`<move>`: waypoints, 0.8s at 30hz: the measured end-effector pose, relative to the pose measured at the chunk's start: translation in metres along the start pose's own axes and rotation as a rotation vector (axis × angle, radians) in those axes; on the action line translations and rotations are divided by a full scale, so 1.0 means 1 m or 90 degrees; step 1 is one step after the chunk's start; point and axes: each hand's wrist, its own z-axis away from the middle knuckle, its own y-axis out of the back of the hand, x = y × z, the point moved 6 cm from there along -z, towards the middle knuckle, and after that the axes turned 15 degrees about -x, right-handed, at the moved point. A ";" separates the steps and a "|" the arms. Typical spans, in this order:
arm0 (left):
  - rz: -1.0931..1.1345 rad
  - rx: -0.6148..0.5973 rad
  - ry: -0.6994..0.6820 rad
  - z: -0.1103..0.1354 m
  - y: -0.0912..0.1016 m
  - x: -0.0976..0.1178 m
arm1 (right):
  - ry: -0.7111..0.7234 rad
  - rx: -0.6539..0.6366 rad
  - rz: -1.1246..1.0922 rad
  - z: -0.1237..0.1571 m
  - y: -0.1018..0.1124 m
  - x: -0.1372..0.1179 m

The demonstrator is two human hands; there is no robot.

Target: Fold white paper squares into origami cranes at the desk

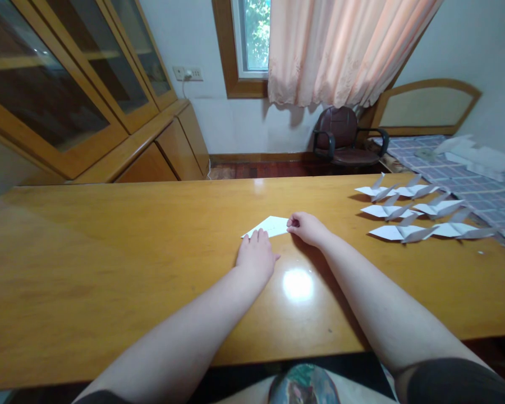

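Note:
A folded piece of white paper (273, 225) lies on the wooden table (151, 252) in front of me, kite-shaped with a point towards the left. My left hand (257, 255) rests flat with its fingertips on the paper's near edge, fingers stretched out. At the paper's right end, my right hand (306, 227) pinches the edge between thumb and curled fingers. Several folded white paper cranes (402, 232) stand in rows at the table's right side, apart from both hands.
Behind the table are a dark red armchair (340, 137) and a pink curtain (320, 50). A wooden cabinet (143, 148) with glass doors stands at the left. On the right, a bed with a checked cover (471, 185) lies beyond the table's edge.

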 end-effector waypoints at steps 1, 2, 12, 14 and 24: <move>-0.002 -0.015 0.017 0.002 -0.001 -0.002 | 0.002 -0.004 -0.011 0.000 0.000 0.002; -0.005 -0.026 0.032 0.003 -0.001 -0.004 | 0.003 -0.008 -0.018 -0.001 0.000 0.003; 0.027 0.051 0.086 0.012 0.014 -0.001 | 0.025 0.042 0.090 0.005 0.009 -0.008; 0.044 0.084 -0.006 0.010 0.018 0.010 | 0.079 0.067 0.135 0.006 0.008 -0.018; 0.069 0.129 -0.034 -0.013 0.010 -0.006 | 0.134 0.033 0.184 0.013 -0.004 -0.036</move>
